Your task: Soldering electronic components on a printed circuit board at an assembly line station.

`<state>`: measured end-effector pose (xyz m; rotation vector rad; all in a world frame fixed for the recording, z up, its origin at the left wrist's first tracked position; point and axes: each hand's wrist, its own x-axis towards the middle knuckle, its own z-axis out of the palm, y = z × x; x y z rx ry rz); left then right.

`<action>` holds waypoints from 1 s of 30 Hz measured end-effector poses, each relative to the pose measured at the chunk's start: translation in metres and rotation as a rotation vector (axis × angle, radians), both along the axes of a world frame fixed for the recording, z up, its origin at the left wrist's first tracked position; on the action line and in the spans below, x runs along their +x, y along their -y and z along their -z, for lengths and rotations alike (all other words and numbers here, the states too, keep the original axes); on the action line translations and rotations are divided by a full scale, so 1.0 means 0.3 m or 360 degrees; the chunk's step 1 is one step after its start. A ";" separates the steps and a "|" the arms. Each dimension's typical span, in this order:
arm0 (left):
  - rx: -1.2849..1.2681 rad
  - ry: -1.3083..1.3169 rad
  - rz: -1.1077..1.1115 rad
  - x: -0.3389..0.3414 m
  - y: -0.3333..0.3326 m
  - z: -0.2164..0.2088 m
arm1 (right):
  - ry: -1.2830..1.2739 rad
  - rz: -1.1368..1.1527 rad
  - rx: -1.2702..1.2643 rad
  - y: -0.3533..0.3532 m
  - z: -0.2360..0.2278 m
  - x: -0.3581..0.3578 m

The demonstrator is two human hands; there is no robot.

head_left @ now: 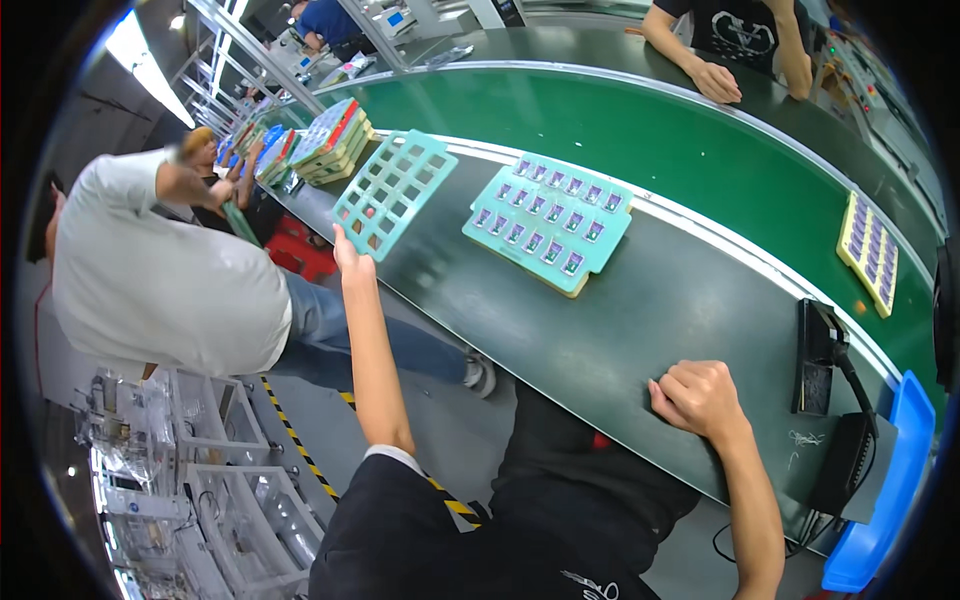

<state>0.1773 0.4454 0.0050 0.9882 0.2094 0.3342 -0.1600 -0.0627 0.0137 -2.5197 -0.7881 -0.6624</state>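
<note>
Nearest the cam: the wearer's dark shirt (440, 545), w/ both forearms reaching out. L hand (354, 262) has its grip on the teal grid frame (399, 194), thumb & fingers pinching the near end. R hand (697, 400) is curled in a loose fist on the bench (620, 320), nothing visible in it.

Step looks like one-handed handling of the frame. To do it well, prob. best to firm up the pinch, hold the frame flat-ish & bring R hand to the free edge, b/c one-end support lets the far end dip. Wearer should also steer clear of the loaded teal tray (545, 228); a knock could shift its small purple parts (535, 243).

Re position: frame extends up & away from the grip, tilted, near the tray stack (333, 142) and L of the loaded tray, apart from it. Can't tell if its far end touches anything.
</note>
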 end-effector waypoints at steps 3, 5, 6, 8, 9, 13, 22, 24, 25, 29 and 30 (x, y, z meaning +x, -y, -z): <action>-0.0023 -0.0152 -0.0074 0.193 -0.118 0.055 | 0.0004 0.0013 -0.0014 -0.002 0.010 0.009; -0.0047 -0.0286 -0.0122 0.300 -0.192 0.082 | 0.0008 0.0015 -0.0005 0.001 0.012 0.014; -0.0042 -0.0347 -0.0177 0.337 -0.201 0.114 | -0.0010 0.0024 -0.0016 0.003 0.014 0.013; 0.0048 -0.0232 -0.0126 0.393 -0.376 0.064 | 0.0040 -0.0004 0.0036 -0.009 -0.005 0.010; 0.0135 -0.0238 -0.0161 0.407 -0.398 0.078 | 0.0042 -0.0006 0.0047 -0.010 -0.001 0.011; 0.0474 -0.0398 -0.0250 0.395 -0.311 0.205 | -0.0055 0.0045 0.0025 0.008 0.018 0.001; 0.2493 -0.0772 -0.1163 0.274 -0.406 -0.047 | 0.0054 -0.0028 0.0120 0.003 0.005 -0.015; 0.2016 -0.0352 -0.0054 0.259 -0.305 -0.054 | 0.0041 -0.0023 0.0091 0.006 0.010 -0.015; 0.2061 -0.0275 0.0192 0.238 -0.326 -0.135 | 0.0072 -0.0062 0.0119 -0.004 0.004 -0.002; 0.1956 -0.0177 0.0952 0.111 0.181 -0.140 | 0.0027 0.0034 0.0010 0.018 0.026 0.004; 0.1985 -0.0128 0.1068 0.087 0.253 -0.164 | 0.0049 0.0032 0.0010 0.018 0.025 0.005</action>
